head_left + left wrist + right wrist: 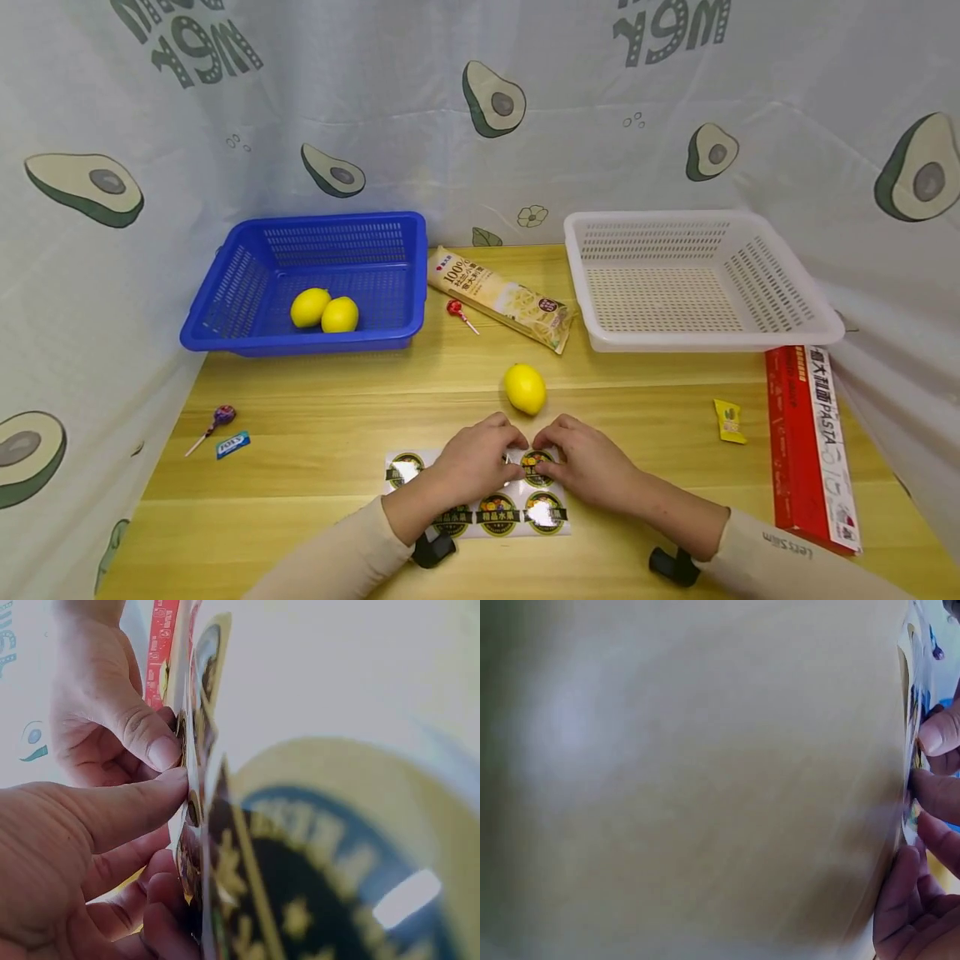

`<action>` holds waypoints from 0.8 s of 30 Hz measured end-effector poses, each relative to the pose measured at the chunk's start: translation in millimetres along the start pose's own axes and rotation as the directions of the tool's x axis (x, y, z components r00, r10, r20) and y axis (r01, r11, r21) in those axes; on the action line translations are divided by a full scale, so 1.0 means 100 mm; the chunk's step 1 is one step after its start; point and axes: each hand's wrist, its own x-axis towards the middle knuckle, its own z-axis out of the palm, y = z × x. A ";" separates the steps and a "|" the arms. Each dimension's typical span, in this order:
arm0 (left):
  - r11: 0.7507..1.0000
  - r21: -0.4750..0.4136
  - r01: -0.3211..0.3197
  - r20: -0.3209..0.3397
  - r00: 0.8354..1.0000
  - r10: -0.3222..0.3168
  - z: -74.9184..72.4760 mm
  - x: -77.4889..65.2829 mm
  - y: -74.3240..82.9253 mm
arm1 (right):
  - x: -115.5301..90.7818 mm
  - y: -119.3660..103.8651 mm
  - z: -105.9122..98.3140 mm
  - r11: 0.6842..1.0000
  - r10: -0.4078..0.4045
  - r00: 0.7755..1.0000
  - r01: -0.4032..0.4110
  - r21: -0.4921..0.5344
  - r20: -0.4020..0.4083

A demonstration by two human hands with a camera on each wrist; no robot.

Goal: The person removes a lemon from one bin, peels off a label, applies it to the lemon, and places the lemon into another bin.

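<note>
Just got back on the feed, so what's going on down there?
A person's left hand and right hand pinch at the far row of a sticker sheet; whether anything is peeled loose there is hard to tell. One lemon lies just beyond the hands, and two more lemons sit in the blue basket.

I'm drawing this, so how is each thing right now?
Sticker sheet: several stickers attached
Left hand: bent fingers on sheet
Right hand: likewise
Lone lemon: whole
Blue basket: upright, two lemons inside
White basket: upright
Red lollipop: wrapped
Purple lollipop: wrapped
Pasta bag: lying flat
Pasta box: lying flat
Yellow packet: flat
Blue packet: flat
</note>
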 end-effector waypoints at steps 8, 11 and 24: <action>1.000 0.004 -0.008 0.004 1.000 0.008 -0.01 -0.01 0.01 | 0.02 0.00 -0.01 1.000 -0.002 1.000 0.002 -0.006 0.000; 1.000 0.000 -0.012 0.004 1.000 0.012 -0.01 -0.01 0.01 | 0.03 -0.01 -0.02 1.000 0.022 1.000 -0.022 0.014 0.017; 1.000 -0.026 -0.016 0.011 1.000 0.016 -0.01 -0.02 -0.01 | 0.05 -0.02 -0.01 0.988 0.094 0.996 -0.095 0.126 0.015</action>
